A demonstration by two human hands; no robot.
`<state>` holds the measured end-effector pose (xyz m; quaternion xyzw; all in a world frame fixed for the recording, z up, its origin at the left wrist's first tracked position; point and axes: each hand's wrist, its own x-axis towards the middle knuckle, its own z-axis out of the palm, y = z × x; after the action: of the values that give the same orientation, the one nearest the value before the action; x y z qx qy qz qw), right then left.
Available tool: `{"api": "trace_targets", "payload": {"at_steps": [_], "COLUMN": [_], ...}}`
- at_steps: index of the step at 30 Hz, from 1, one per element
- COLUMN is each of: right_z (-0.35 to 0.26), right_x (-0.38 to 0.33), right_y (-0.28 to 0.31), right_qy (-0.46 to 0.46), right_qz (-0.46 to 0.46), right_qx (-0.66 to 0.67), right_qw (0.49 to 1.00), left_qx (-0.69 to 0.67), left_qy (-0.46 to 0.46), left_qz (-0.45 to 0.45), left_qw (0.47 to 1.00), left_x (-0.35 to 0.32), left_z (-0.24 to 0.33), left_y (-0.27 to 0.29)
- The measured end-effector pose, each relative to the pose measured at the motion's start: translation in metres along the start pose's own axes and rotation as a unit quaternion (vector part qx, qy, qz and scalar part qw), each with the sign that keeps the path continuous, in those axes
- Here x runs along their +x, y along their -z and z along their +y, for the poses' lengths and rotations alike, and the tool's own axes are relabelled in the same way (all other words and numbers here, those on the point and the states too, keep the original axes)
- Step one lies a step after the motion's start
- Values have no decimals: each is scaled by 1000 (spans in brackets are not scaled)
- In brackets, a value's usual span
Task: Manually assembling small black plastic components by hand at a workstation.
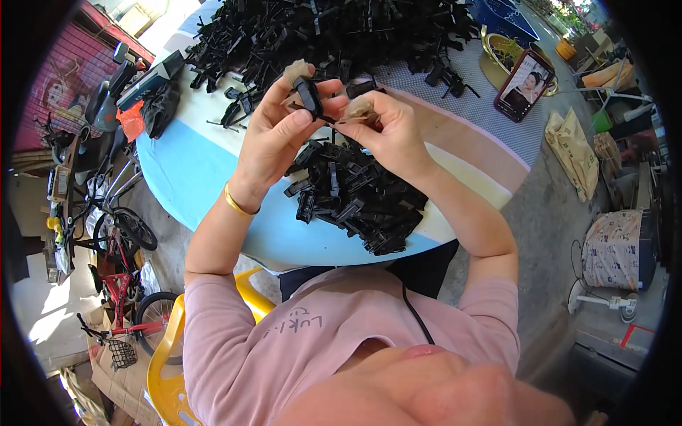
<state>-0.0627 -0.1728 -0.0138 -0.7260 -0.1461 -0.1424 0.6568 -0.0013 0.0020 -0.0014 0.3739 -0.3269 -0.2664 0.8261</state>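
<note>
Above the table, my left hand (pixel 273 131) grips a black plastic part (pixel 307 96) between thumb and fingers. A tan covering wraps the tip of one left finger. My right hand (pixel 394 135) is closed in a pinch beside it, with tan wrapping on its fingers too. Its fingertips meet a thin dark piece at the part's lower end; whether that piece belongs to the part I cannot tell. Below both hands lies a small heap of black plastic parts (pixel 355 195). A much larger pile of similar black parts (pixel 334 35) covers the table's far side.
The round table has a striped cloth (pixel 185 163). At its right edge a phone (pixel 526 85) leans against a gold-coloured bowl (pixel 494 53). A yellow chair (pixel 167 355) is at my left, with a red bicycle (pixel 124 305) beyond. A beige sack (pixel 572 153) stands at right.
</note>
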Motion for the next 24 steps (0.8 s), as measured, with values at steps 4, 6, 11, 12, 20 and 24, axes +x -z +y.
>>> {"api": "trace_targets", "payload": {"at_steps": [4, 6, 11, 12, 20, 24], "right_z": [-5, -9, -15, -13, -17, -17], "right_x": [0, 3, 3, 1, -3, -5], "right_y": [-4, 5, 6, 5, -1, -4], "right_qy": [55, -9, -86, -78, -75, -88], "right_qz": [72, 74, -1, -24, -46, -47], "right_qx": [-101, -67, 70, 90, -57, -39], "right_qw": [991, 995, 994, 993, 994, 994], "left_qx": [56, 63, 169, 170, 280, 319], "left_qy": [9, 9, -10, -10, -43, -74], "left_qz": [102, 87, 51, 54, 64, 65], "left_qw": [993, 994, 984, 984, 957, 943], "left_x": [-4, -4, -3, -5, -10, -12], "left_z": [5, 4, -10, -11, -18, -23], "left_y": [-8, -2, -4, -4, -10, -3]}}
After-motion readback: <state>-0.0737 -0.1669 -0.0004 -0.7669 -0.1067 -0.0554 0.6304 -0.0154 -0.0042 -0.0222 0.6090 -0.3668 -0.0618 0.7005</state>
